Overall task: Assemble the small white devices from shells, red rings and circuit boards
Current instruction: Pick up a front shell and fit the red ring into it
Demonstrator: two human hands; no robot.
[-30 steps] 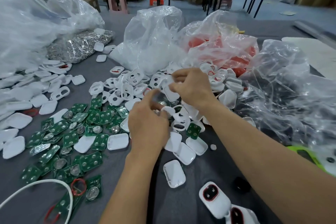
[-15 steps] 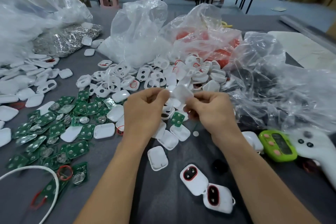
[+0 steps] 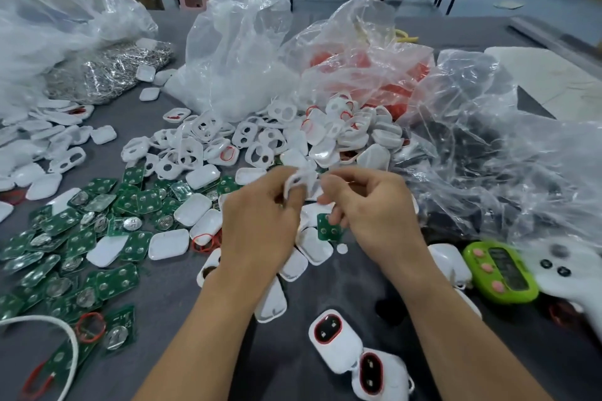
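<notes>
Left hand (image 3: 260, 225) curled around a blurred white shell (image 3: 299, 180).

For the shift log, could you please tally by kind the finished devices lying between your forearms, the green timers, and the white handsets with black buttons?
Finished devices: 2
Green timer: 1
White handset: 1
Total: 4
</notes>
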